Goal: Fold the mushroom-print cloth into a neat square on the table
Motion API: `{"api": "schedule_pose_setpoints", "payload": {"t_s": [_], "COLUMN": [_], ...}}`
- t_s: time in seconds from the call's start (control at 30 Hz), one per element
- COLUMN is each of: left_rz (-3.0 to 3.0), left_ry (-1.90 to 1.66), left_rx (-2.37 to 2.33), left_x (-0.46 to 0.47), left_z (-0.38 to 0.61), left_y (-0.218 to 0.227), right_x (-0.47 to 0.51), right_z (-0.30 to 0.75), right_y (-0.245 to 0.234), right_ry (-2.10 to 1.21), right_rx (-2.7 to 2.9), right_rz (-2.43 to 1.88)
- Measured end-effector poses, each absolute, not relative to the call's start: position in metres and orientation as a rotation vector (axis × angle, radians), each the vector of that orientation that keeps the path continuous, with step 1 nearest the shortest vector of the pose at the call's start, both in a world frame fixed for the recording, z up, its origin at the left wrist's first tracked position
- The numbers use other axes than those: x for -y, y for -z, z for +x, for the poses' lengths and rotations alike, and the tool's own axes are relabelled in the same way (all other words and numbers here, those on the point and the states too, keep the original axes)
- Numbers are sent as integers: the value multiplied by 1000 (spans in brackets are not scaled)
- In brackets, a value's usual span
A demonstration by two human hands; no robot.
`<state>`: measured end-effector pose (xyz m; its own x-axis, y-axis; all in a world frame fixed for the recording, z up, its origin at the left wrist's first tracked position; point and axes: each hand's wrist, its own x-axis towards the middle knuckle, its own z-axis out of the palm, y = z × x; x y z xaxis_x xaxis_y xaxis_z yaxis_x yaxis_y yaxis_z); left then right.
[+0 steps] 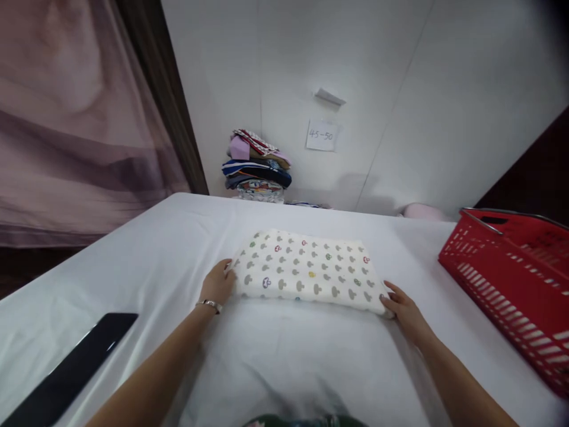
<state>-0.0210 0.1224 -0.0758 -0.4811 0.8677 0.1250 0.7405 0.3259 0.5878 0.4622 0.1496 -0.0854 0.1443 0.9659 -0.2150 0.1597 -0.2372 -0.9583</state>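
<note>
A folded white cloth printed with small mushrooms (306, 270) lies flat in the middle of the white-covered table (146, 249). My left hand (217, 283), with a bracelet at the wrist, grips the cloth's near left corner, fingers curled on its edge. My right hand (404, 311) holds the near right corner, fingers closed against the fabric's edge. Both forearms reach in from the bottom of the view.
A red plastic basket (511, 279) stands at the right edge of the table. A long black flat object (71, 370) lies near the left front. A stack of folded clothes (258, 163) sits against the white wall at the back. A paper note (320, 135) hangs on the wall.
</note>
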Motion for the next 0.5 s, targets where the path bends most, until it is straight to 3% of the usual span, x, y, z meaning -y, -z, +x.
{"api": "schedule_pose_setpoints", "payload": {"t_s": [0.37, 0.5], "left_rz": [1687, 1783], "left_ry": [-586, -606], "left_rx": [-2443, -2514], "left_x": [-126, -123], "left_z": [-24, -16], "left_y": [76, 65], "right_x": [-146, -143], "right_z": [457, 447], "right_y": [95, 81], "right_ry": [-965, -497], "right_rx": [1361, 1753], "right_rz": [-1675, -1741]}}
